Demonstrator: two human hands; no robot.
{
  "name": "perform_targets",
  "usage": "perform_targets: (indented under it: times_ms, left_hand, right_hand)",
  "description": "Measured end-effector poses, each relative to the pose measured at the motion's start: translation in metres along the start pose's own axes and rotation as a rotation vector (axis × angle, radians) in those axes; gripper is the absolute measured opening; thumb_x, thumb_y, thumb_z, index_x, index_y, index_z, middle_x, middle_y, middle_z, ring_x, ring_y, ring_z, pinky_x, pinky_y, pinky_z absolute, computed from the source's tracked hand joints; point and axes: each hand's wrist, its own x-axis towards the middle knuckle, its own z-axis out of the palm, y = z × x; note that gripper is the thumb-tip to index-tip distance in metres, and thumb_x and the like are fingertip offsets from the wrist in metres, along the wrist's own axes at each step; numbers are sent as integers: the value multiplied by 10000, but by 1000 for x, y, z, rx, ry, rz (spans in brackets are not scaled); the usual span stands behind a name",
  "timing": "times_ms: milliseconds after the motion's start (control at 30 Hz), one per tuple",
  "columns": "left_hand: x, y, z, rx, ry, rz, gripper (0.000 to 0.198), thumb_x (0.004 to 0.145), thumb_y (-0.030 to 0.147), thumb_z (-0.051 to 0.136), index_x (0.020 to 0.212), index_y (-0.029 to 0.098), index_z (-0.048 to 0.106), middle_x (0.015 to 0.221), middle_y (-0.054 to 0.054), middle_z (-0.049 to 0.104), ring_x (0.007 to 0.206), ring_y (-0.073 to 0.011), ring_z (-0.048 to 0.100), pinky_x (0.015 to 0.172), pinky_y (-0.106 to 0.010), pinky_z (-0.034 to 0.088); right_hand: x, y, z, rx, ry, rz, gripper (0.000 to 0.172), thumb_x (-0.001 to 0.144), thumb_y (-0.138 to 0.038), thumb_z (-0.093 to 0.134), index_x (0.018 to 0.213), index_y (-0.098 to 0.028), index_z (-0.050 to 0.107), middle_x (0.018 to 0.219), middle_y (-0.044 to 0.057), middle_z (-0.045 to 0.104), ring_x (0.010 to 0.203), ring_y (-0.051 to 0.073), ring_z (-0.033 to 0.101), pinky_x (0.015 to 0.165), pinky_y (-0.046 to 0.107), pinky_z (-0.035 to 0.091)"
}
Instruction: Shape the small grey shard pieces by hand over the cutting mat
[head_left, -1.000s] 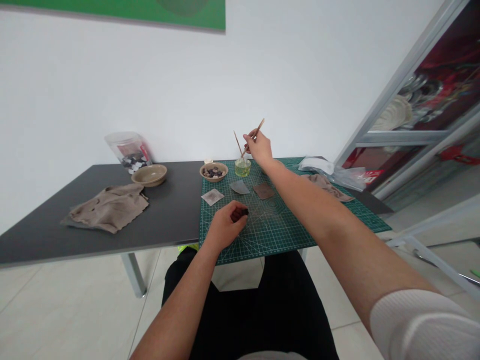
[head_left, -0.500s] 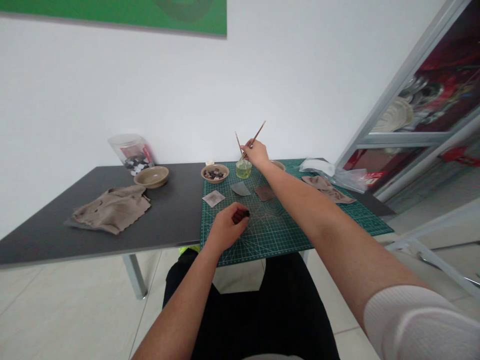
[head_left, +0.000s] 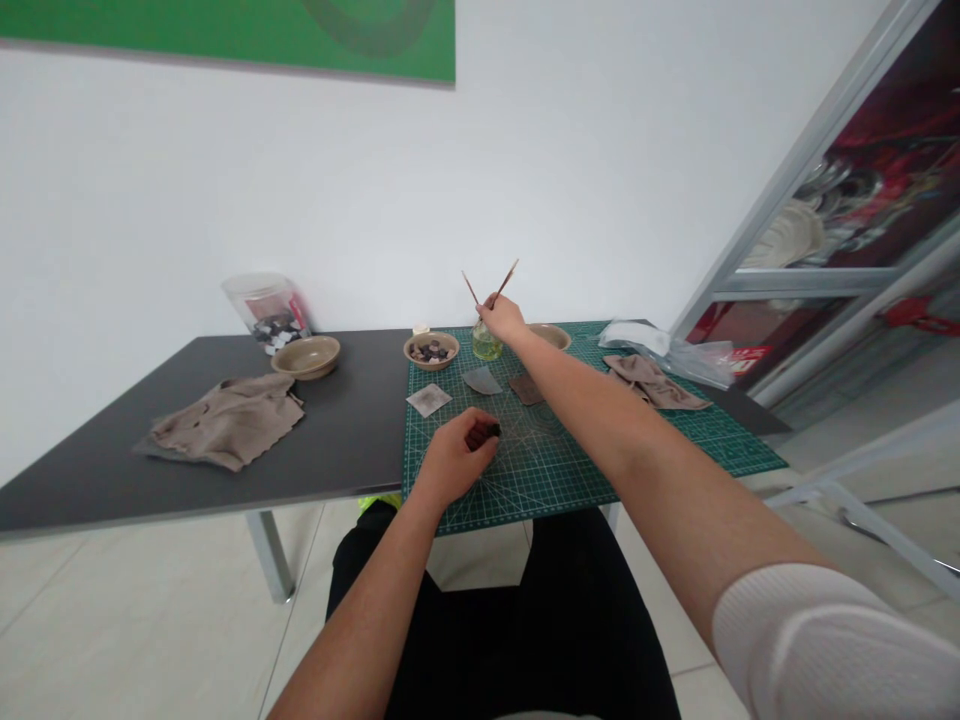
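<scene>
Left hand [head_left: 450,462]: grip clenched on a small dark piece [head_left: 492,430], lower centre, over the green cutting mat [head_left: 570,475].
Right hand [head_left: 501,318]: grip pinching two thin wooden sticks [head_left: 509,275], just above a glass jar [head_left: 487,346] of yellow-green liquid.
Nearby on mat: pale square [head_left: 429,400], grey shard [head_left: 481,380], brown shard [head_left: 526,390].
Bench [head_left: 352,410]: bowl of dark pebbles [head_left: 430,350] beside the jar.

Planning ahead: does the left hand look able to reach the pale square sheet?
Probably yes: the left hand sits close below the pale square sheet, nothing between, though holding a small dark piece.
</scene>
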Motion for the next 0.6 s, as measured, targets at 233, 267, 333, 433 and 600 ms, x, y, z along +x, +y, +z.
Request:
perform_targets:
  times_ms: [233, 267, 333, 433, 600]
  left_hand:
    - [0, 0, 1, 8, 4, 3, 175, 791, 206, 601, 962, 196, 634, 769, 14, 634, 691, -118, 582, 654, -251, 469]
    - [0, 0, 1, 9, 4, 3, 175, 792, 208, 600, 963, 196, 635, 771, 13, 636, 690, -119, 583, 653, -251, 469]
    - [0, 1, 1, 13, -1, 2, 176, 795, 211, 600, 967, 196, 637, 770, 11, 638, 690, -120, 585, 652, -251, 468]
    - [-1, 1, 0, 22, -1, 5, 178, 795, 205, 605, 969, 196, 639, 766, 13, 637, 690, -118, 585, 654, -250, 466]
    - [0, 1, 0, 40, 8, 9, 183, 792, 192, 608, 971, 198, 639, 774, 18, 641, 695, -116, 584, 659, -249, 462]
  right_hand:
    - [2, 3, 4, 1, 6, 1, 208, 906, -307, 539, 956, -156, 672, 1067, 131, 722, 1057, 250, 658, 940, 338, 466]
    - [2, 3, 3, 7, 12, -6, 214, 912, -302, 521, 960, -159, 673, 1069, 131, 723, 1066, 249, 656, 947, 340, 464]
    - [2, 3, -1, 27, 30, -18, 236, 921, -286, 477, 978, -160, 668, 1054, 131, 728, 1072, 250, 656, 949, 344, 466]
    - [2, 2, -9, 47, 49, -41, 244, 916, -262, 443, 969, -158, 657, 1009, 136, 734, 1057, 261, 663, 937, 353, 476]
    - [0, 1, -17, 113, 16, -62, 244, 929, -262, 407, 943, -161, 630, 865, 111, 739, 910, 243, 704, 874, 340, 507]
